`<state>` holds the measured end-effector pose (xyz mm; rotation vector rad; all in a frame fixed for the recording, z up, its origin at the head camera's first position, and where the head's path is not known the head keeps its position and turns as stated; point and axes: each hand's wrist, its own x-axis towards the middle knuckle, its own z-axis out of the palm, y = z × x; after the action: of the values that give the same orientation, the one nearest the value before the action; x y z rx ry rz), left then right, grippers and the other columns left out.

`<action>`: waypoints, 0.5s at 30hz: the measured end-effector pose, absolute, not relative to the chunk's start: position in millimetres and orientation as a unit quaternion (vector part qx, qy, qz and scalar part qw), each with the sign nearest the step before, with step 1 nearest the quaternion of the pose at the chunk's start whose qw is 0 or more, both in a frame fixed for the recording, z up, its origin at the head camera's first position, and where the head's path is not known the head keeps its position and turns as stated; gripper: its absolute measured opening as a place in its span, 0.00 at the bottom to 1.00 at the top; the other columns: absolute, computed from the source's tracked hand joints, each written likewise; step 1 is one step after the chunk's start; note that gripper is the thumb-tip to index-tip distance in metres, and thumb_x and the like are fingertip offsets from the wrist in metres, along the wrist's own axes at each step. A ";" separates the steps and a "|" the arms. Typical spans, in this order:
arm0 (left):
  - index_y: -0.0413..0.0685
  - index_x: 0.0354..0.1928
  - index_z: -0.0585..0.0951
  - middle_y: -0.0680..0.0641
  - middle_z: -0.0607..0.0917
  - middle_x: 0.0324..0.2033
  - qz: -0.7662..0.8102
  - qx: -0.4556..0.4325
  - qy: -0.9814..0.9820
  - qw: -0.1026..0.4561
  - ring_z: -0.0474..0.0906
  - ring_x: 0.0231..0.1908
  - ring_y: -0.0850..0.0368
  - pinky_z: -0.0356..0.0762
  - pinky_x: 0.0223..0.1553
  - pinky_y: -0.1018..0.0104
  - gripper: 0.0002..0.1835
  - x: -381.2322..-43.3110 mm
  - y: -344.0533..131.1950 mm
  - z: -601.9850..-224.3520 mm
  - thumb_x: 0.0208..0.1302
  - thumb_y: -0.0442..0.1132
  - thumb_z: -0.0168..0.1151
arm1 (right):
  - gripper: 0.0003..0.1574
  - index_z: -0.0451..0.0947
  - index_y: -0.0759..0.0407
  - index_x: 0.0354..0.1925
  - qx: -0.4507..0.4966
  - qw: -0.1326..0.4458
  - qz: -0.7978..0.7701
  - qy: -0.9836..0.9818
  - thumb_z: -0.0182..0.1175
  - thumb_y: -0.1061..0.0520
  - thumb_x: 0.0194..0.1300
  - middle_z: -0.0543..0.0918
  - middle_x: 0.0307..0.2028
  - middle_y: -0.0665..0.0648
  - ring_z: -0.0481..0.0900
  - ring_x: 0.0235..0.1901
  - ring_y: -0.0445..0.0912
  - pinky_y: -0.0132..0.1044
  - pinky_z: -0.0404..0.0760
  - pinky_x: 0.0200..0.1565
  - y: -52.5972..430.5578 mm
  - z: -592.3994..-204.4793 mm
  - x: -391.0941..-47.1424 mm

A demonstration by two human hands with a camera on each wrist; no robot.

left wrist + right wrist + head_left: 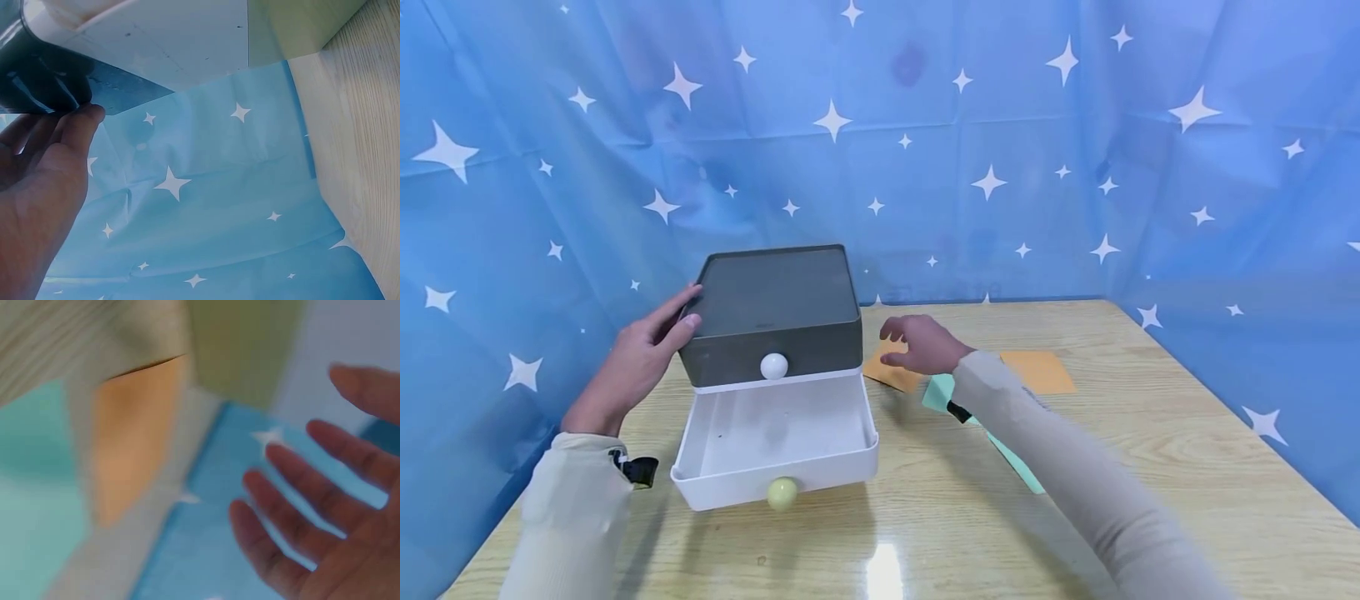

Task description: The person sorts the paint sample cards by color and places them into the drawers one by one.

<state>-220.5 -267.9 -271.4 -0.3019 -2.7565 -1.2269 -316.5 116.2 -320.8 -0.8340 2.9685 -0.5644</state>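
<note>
A desktop drawer box (782, 292) with a dark grey top tier stands left of centre. Its upper drawer, with a white knob (774, 366), is closed. Below it, the white lower drawer (850, 467), with a pale green knob (782, 494), is pulled out. My left hand (632, 358) rests on the box's top left edge, thumb and forefinger at the rim; the left wrist view shows fingertips against the dark side. To the right of the box, my right hand (925, 343) hovers with fingers spread and loosely bent, holding nothing. Under it lies an orange paper piece (891, 375).
Mint green paper (938, 393) lies partly hidden beneath the right forearm. Another orange paper piece (1037, 372) is farther right on the wooden table (1150, 467). A blue curtain with white stars (910, 167) hangs behind and at both sides.
</note>
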 end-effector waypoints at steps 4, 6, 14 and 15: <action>0.78 0.79 0.48 0.43 0.47 0.81 -0.409 -0.102 -0.905 0.060 0.46 0.78 0.30 0.52 0.68 0.22 0.32 -220.4 -267.4 -271.7 0.77 0.62 0.41 | 0.34 0.74 0.55 0.64 -0.202 0.042 -0.092 0.974 0.67 0.42 0.66 0.79 0.60 0.61 0.80 0.57 0.55 0.51 0.81 0.60 112.4 -347.4 -336.9; 0.78 0.79 0.48 0.43 0.47 0.81 -0.412 -0.102 -0.903 0.061 0.46 0.78 0.30 0.52 0.68 0.22 0.32 -220.8 -267.5 -271.6 0.77 0.62 0.41 | 0.38 0.72 0.52 0.66 -0.171 0.058 -0.072 0.981 0.67 0.38 0.64 0.78 0.61 0.60 0.79 0.56 0.55 0.52 0.81 0.59 113.2 -357.2 -341.9; 0.78 0.79 0.47 0.43 0.47 0.81 -0.411 -0.099 -0.904 0.059 0.45 0.78 0.30 0.51 0.68 0.22 0.32 -222.3 -267.3 -272.6 0.78 0.62 0.41 | 0.48 0.68 0.48 0.70 -0.133 0.090 -0.041 0.986 0.66 0.28 0.59 0.74 0.63 0.60 0.75 0.57 0.56 0.57 0.80 0.59 120.2 -376.0 -350.6; 0.78 0.79 0.47 0.43 0.47 0.81 -0.411 -0.098 -0.904 0.058 0.45 0.78 0.30 0.51 0.68 0.22 0.32 -222.2 -267.3 -272.9 0.77 0.62 0.41 | 0.48 0.68 0.48 0.69 -0.135 0.088 -0.040 0.986 0.66 0.28 0.59 0.74 0.63 0.60 0.75 0.57 0.56 0.57 0.81 0.58 120.5 -376.4 -351.0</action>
<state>-222.2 -267.3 -272.9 -0.2964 -2.7418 -1.2462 -351.0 120.5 -376.4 -0.4014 2.9350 -0.1189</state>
